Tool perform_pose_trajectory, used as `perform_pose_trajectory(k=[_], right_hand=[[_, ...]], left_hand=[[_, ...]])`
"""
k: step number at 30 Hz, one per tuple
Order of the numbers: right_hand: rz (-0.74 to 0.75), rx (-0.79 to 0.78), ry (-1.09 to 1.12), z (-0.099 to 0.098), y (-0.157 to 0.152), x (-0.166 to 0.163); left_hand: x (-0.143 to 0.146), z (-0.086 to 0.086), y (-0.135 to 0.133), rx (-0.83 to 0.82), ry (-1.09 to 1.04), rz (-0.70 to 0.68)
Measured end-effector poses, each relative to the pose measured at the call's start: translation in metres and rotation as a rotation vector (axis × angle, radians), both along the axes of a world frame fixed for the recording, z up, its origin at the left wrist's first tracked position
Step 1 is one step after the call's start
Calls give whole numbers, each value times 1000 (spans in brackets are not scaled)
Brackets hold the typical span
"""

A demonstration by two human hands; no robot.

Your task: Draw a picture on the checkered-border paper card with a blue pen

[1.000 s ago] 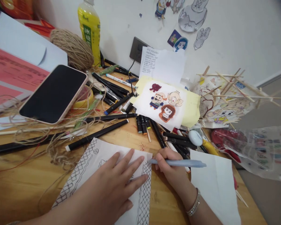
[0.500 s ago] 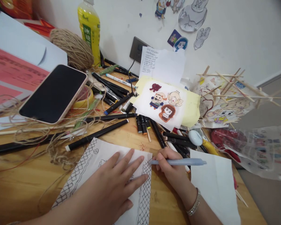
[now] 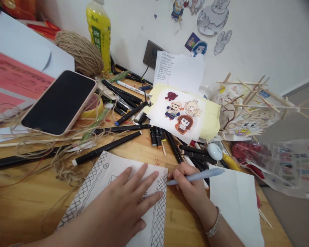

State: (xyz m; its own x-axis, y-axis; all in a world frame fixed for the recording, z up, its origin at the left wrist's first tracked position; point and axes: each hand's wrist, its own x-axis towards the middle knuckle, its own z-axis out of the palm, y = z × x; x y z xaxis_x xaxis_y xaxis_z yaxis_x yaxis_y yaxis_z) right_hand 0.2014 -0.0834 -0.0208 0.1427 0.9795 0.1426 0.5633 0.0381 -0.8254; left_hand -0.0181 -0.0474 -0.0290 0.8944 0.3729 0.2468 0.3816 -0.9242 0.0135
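Note:
My left hand [image 3: 128, 202] lies flat with fingers spread over a sheet of white paper [image 3: 92, 192], covering much of its middle. Crosshatched borders run down both sides of that paper, with wavy lines beside them. In my right hand [image 3: 186, 181] is a light blue pen [image 3: 203, 175], held in a writing grip. Its tip is at the paper's right edge, near the top of the right border; whether it touches I cannot tell. A blank white sheet [image 3: 233, 202] lies to the right, by my right wrist, which wears a bracelet.
Black markers [image 3: 108, 147] lie scattered behind the paper. Left are a phone [image 3: 59, 103], loose twine and a twine ball [image 3: 79, 51] beside a yellow drink bottle [image 3: 99, 34]. Coloured character drawings [image 3: 180, 113] lie ahead. A stick-and-paper construction [image 3: 249, 106] stands at right, near a plastic bag [image 3: 288, 168].
The pen's tip has moved slightly down and right along the paper's edge, and its back end has tilted upward. My left hand stays in place.

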Motion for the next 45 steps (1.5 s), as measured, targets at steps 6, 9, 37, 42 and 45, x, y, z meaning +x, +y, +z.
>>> perform_pose_trajectory(k=[6,9,37,42,45], right_hand=[[-4,0,36,-1,-1,0],[-26,19,74,-5,-2,2],[-30,14,55,-6,-1,2],[-45,17,84,-6,-1,2],[-44,11,82,-4,-1,0]], left_hand=[[-1,-1,0,9,-3,-1],[-1,-3,0,7,-4,-1],[0,-1,0,9,-9,6],[-1,0,-1,5,-15,5],[-2,1,-1,1,-12,7]])
